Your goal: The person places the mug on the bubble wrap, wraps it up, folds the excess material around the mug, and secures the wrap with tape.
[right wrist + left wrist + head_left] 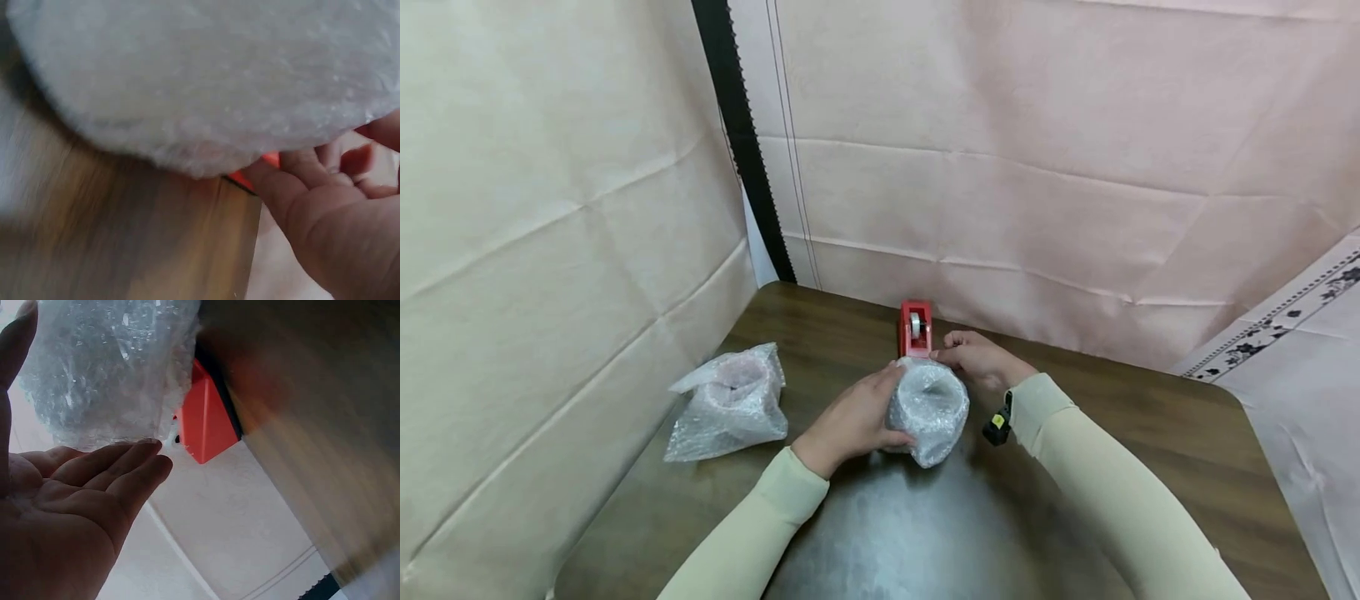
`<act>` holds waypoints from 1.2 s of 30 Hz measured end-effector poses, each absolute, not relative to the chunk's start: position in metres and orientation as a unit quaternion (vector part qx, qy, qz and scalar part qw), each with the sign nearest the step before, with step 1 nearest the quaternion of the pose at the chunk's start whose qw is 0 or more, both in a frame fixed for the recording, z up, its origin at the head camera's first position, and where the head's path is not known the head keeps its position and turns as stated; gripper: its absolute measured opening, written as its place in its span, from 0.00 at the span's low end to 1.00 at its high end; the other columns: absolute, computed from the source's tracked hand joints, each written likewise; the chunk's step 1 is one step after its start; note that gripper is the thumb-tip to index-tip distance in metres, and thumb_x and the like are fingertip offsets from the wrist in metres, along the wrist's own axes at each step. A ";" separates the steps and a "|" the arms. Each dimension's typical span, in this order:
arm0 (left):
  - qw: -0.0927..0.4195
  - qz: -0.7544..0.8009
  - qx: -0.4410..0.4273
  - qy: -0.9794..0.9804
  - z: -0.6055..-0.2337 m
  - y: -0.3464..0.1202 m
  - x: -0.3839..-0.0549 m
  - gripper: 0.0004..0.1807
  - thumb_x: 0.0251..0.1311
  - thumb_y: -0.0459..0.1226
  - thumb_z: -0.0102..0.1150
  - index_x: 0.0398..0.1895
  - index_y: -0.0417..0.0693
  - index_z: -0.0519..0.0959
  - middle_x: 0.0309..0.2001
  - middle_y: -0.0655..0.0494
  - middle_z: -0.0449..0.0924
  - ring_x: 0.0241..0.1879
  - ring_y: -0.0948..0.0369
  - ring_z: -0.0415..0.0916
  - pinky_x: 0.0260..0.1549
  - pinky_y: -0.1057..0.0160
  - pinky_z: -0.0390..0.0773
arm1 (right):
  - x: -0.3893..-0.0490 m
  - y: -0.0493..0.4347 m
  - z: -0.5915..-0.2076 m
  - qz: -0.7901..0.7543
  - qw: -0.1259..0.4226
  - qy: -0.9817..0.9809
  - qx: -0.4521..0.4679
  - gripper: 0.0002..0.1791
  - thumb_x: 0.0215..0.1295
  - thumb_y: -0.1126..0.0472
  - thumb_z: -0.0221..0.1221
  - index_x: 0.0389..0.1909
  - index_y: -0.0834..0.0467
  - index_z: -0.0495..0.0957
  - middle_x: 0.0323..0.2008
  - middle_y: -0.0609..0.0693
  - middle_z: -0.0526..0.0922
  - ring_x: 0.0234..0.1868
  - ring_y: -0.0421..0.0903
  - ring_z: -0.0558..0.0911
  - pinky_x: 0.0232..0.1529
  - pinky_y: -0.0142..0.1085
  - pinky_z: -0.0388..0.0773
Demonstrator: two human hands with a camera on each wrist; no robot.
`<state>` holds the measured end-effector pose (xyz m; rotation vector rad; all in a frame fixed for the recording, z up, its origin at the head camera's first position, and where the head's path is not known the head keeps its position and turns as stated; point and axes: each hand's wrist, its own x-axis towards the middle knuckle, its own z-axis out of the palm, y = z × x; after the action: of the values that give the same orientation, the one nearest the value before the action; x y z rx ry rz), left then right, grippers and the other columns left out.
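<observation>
A rounded bundle in clear bubble wrap [929, 410] stands near the middle of the table, its contents hidden by the wrap. My left hand [867, 417] grips it from the left, thumb on the near side and fingers along the far side; in the left wrist view the wrap [112, 369] lies between them. Behind it is a red tape dispenser [916, 328] with a small roll. At the bundle's far right edge, close to the dispenser's front, is my right hand [988, 360], with some fingers curled. Whether its fingertips pinch tape or wrap I cannot tell.
A second bubble-wrapped item [730, 408], with a round opening on top, lies at the table's left side. The brown wooden table [1150, 467] meets a cloth-covered wall [1037, 150] behind, and another cloth [550, 250] hangs along the left edge.
</observation>
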<state>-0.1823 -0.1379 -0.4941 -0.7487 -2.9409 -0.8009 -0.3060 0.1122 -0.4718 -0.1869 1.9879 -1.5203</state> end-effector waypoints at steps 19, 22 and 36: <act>-0.004 -0.223 -0.212 -0.951 -0.485 -0.128 -0.192 0.59 0.57 0.56 0.89 0.85 0.39 0.68 0.83 0.37 0.74 0.77 0.44 0.81 0.77 0.48 0.81 | -0.284 0.105 -0.427 -0.561 0.252 0.785 -0.073 0.22 0.83 0.65 0.60 0.26 0.52 0.64 0.25 0.44 0.69 0.26 0.42 0.65 0.33 0.36 0.66; -0.008 -0.228 -0.207 -0.951 -0.485 -0.131 -0.193 0.60 0.57 0.57 0.89 0.85 0.40 0.68 0.83 0.38 0.73 0.79 0.44 0.78 0.78 0.48 0.80 | -0.280 0.103 -0.420 -0.534 0.263 0.798 -0.091 0.22 0.84 0.63 0.61 0.26 0.52 0.64 0.24 0.44 0.70 0.24 0.41 0.65 0.31 0.35 0.66; -0.014 -0.276 -0.219 -0.936 -0.491 -0.133 -0.197 0.59 0.56 0.55 0.90 0.86 0.44 0.68 0.83 0.39 0.70 0.76 0.45 0.79 0.75 0.44 0.82 | -0.259 0.100 -0.417 -0.621 0.314 0.717 0.023 0.16 0.85 0.63 0.59 0.31 0.52 0.73 0.25 0.43 0.80 0.26 0.36 0.76 0.28 0.28 0.71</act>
<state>-0.1966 -0.1326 -0.4912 -0.6942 -2.9658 -0.8756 -0.2588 0.1004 -0.4173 0.0611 1.8906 -1.6374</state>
